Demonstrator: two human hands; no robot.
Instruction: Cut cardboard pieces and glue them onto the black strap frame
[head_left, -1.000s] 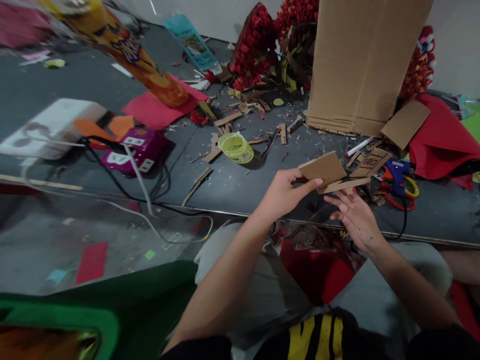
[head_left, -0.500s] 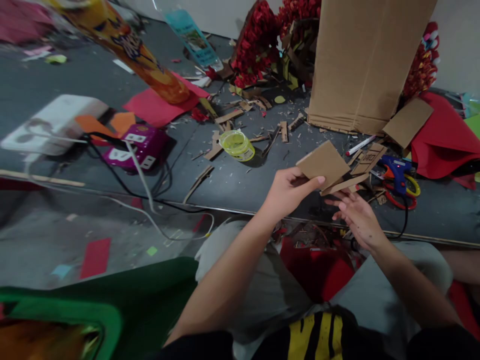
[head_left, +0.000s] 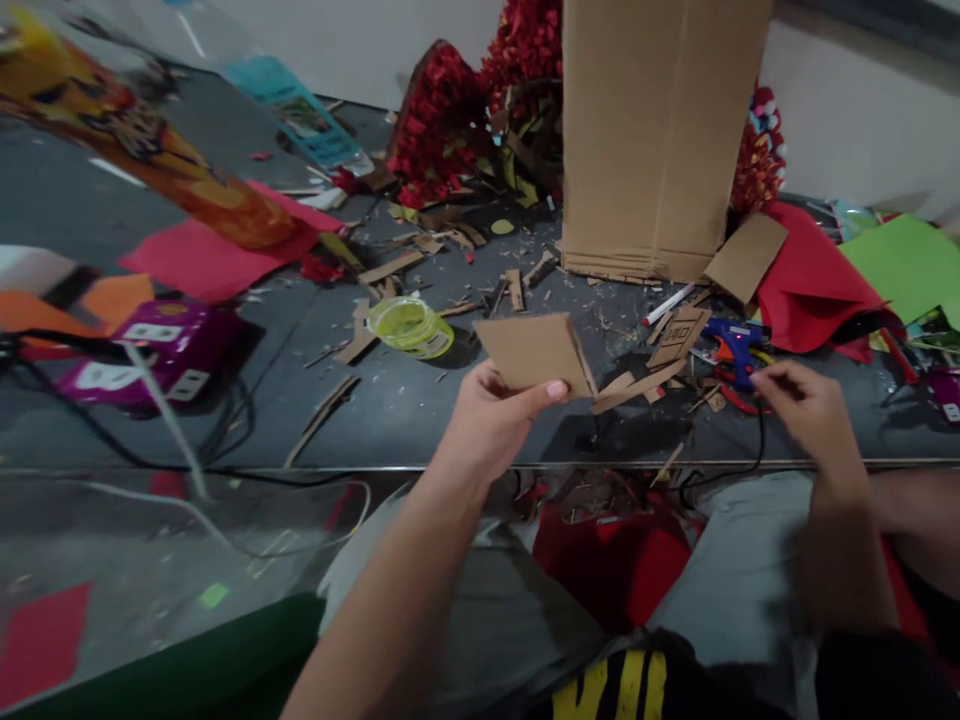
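My left hand (head_left: pixel 491 415) grips a square piece of cardboard (head_left: pixel 534 352), thumb on its near face, just above the table's front edge. A narrow cardboard strip (head_left: pixel 637 388) extends to the right of the piece; whether they are joined is unclear. My right hand (head_left: pixel 814 410) has its fingers drawn together at the handle end of a blue hot glue gun (head_left: pixel 736 350), which lies on the table. Red-and-yellow-handled scissors (head_left: pixel 739 402) are partly hidden under the gun. Close by are a printed cardboard scrap (head_left: pixel 679 335) and a white marker (head_left: pixel 669 304).
A tall cardboard box (head_left: pixel 652 140) stands at the back, beside red fluffy decorations (head_left: pixel 439 125). A yellow-green tub (head_left: pixel 411 328), a purple power strip (head_left: pixel 161 350), an orange-yellow tube (head_left: pixel 165 150) and a bottle (head_left: pixel 300 110) are to the left. Red felt (head_left: pixel 810 280) lies right.
My right hand has left the cardboard and moved right to the glue gun's handle. The left hand keeps the cardboard, now tilted more upright. The view has swung to the right.
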